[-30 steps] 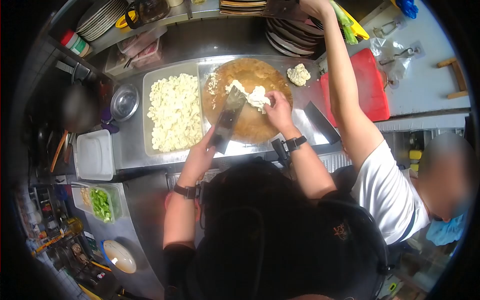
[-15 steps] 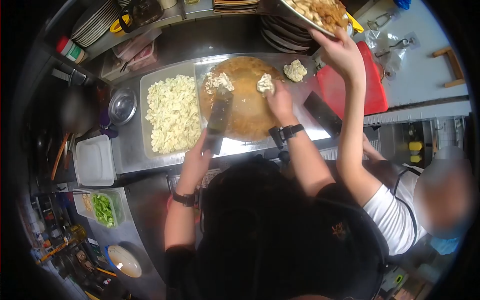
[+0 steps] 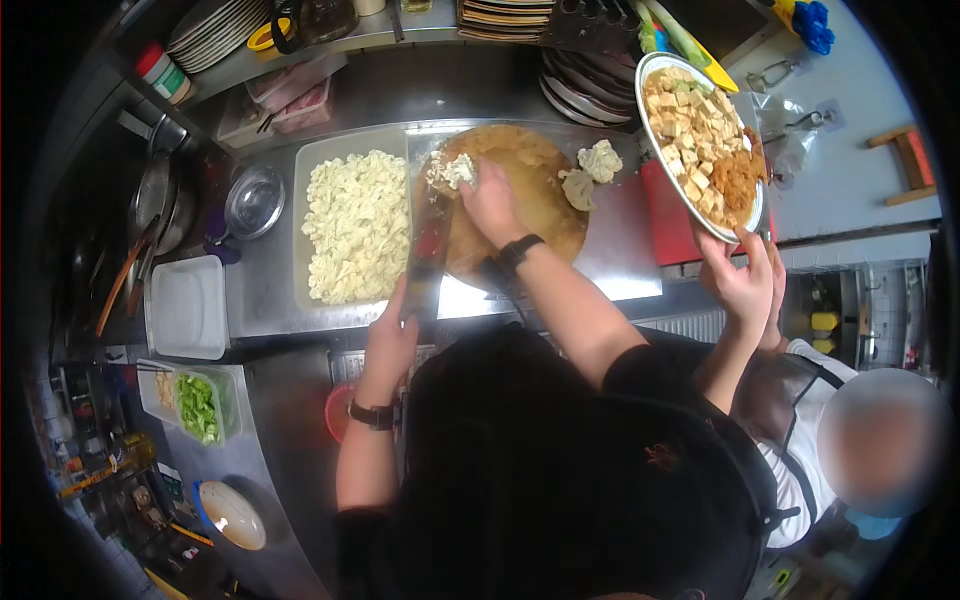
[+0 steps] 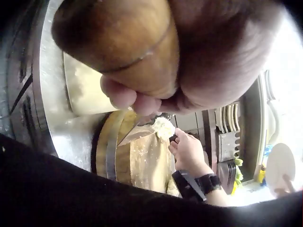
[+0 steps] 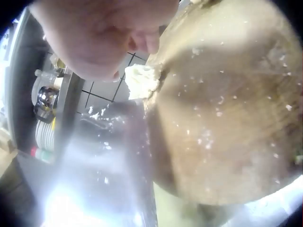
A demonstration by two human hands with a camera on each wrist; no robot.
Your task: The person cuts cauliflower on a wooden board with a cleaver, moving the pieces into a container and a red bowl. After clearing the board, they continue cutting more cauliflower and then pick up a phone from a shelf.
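Note:
My left hand [image 3: 392, 345] grips the wooden handle [image 4: 137, 42] of a cleaver, whose broad blade [image 3: 430, 245] lies over the left edge of a round wooden chopping board [image 3: 545, 185]. Small white crumbs stick to the blade in the right wrist view. At the board's upper left, my right hand [image 3: 490, 205] has its fingers against chopped cauliflower [image 3: 455, 170]. The same cauliflower [image 5: 142, 81] shows at the blade and board edge, below my right hand [image 5: 104, 38]. Two larger cauliflower pieces, one floret [image 3: 577, 190] and another [image 3: 600, 160], sit at the board's right edge and beyond.
Left of the board stands a tray [image 3: 300, 240] full of cut cauliflower. Farther left are a metal bowl [image 3: 254, 203] and a white tub [image 3: 188, 310]. At right, another person holds a dish [image 3: 645, 95] of pale cubes and brown food above a red board [image 3: 668, 215].
My right hand has gone from a cauliflower piece at the board's right to the upper left. The cleaver shifted slightly left. The other person's dish came down; a second blade no longer shows at right.

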